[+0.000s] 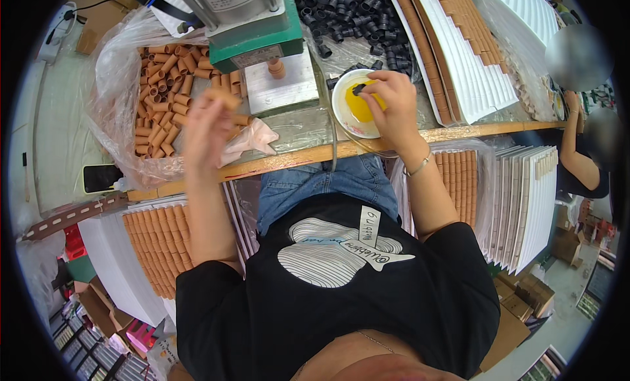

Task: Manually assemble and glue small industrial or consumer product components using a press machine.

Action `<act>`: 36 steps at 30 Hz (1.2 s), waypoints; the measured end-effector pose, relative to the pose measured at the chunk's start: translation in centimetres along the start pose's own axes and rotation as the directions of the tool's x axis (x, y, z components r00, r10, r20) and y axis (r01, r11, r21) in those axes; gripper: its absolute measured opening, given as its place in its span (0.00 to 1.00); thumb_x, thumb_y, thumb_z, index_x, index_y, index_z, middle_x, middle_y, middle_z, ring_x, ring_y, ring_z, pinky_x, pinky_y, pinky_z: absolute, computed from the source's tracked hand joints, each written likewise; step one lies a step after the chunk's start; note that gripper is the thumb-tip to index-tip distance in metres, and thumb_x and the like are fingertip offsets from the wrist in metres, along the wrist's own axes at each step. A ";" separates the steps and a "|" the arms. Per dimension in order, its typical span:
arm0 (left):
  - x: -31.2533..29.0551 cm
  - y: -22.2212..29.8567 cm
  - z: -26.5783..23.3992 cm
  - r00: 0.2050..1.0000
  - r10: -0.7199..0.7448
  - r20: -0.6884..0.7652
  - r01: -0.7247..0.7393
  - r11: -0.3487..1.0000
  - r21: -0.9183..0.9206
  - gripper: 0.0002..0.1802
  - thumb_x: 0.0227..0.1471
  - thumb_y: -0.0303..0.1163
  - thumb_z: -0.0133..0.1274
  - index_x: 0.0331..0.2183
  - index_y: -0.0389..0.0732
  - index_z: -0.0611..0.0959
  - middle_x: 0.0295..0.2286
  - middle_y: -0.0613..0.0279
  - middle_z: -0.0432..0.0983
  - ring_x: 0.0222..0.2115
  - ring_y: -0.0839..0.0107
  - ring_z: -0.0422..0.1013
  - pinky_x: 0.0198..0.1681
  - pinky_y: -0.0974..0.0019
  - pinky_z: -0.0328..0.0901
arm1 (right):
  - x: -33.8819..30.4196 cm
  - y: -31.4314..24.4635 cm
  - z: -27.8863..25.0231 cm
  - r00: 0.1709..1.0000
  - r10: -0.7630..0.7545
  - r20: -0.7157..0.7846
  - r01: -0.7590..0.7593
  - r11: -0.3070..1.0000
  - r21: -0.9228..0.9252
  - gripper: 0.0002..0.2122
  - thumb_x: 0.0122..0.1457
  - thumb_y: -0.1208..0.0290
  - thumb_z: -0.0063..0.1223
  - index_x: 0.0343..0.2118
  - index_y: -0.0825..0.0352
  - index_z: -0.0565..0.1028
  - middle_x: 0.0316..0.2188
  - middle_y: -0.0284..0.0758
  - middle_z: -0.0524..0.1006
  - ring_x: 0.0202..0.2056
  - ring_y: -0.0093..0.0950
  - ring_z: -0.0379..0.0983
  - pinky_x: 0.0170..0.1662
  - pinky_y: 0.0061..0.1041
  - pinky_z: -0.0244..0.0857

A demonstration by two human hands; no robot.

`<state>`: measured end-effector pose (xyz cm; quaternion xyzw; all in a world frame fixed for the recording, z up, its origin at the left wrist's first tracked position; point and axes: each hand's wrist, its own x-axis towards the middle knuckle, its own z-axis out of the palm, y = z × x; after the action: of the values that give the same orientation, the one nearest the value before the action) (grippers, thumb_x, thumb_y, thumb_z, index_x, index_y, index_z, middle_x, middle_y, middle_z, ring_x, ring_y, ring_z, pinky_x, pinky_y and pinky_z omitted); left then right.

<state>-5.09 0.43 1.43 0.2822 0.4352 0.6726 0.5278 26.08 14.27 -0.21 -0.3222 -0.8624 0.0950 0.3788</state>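
My left hand [205, 128], smeared by motion, is closed on a short orange-brown tube [225, 98] near the edge of a heap of similar tubes [164, 105]. On the other side, my right hand [392, 104] pinches a small black plastic fitting [359, 89] over a white bowl [338, 112]. Yellow liquid [357, 109] lies in the bowl. Between my hands stands a green-and-grey press [256, 46] with a metal base plate [282, 89]. A brown ridged piece [276, 69] sits under the press head.
Many loose black fittings [357, 17] are piled behind the bowl. White trays with brown tubes [459, 53] lean at the right. A crumpled pale cloth [252, 140] lies by the wooden table edge [295, 159]. A phone [102, 178] is at the left; another person's arm [577, 145] shows far right.
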 end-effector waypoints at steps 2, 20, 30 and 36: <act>-0.2 -3.7 2.3 0.963 -0.253 0.096 0.270 0.869 -0.415 0.09 0.59 0.31 0.49 0.40 0.39 0.76 0.32 0.62 0.76 0.32 0.76 0.71 0.30 0.78 0.66 | 0.3 -1.0 -0.6 0.996 0.089 -0.008 -0.088 0.992 0.091 0.03 0.51 0.80 0.56 0.28 0.66 0.76 0.39 0.36 0.75 0.41 0.32 0.70 0.44 0.31 0.62; 0.1 -10.7 10.7 0.926 -0.298 0.232 0.371 0.605 -0.705 0.12 0.61 0.34 0.45 0.43 0.39 0.77 0.39 0.62 0.77 0.39 0.75 0.72 0.36 0.75 0.69 | 1.4 -5.3 -1.3 0.992 0.004 -0.129 0.021 0.982 0.187 0.07 0.45 0.71 0.63 0.27 0.63 0.76 0.38 0.32 0.75 0.38 0.32 0.69 0.44 0.34 0.55; 0.5 -8.0 11.2 0.915 -0.354 0.193 0.387 0.632 -0.672 0.09 0.62 0.34 0.45 0.39 0.39 0.76 0.36 0.61 0.74 0.33 0.77 0.68 0.31 0.77 0.65 | 0.3 19.5 -15.0 0.663 0.618 -0.422 -0.734 0.647 -0.206 0.16 0.46 0.61 0.66 0.36 0.64 0.78 0.33 0.37 0.78 0.36 0.34 0.73 0.40 0.34 0.67; 0.7 -8.4 13.3 0.914 -0.382 0.136 0.379 0.686 -0.621 0.10 0.61 0.32 0.46 0.44 0.41 0.74 0.33 0.65 0.74 0.32 0.79 0.68 0.30 0.78 0.65 | 0.8 23.7 -13.5 0.632 0.708 -0.316 -0.774 0.554 -0.307 0.16 0.47 0.58 0.65 0.35 0.63 0.79 0.32 0.38 0.78 0.37 0.36 0.75 0.41 0.36 0.67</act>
<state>9.76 5.43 0.14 -0.0111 0.2322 0.6557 0.7183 46.80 32.01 0.00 -0.7344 -0.6120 0.0351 0.2913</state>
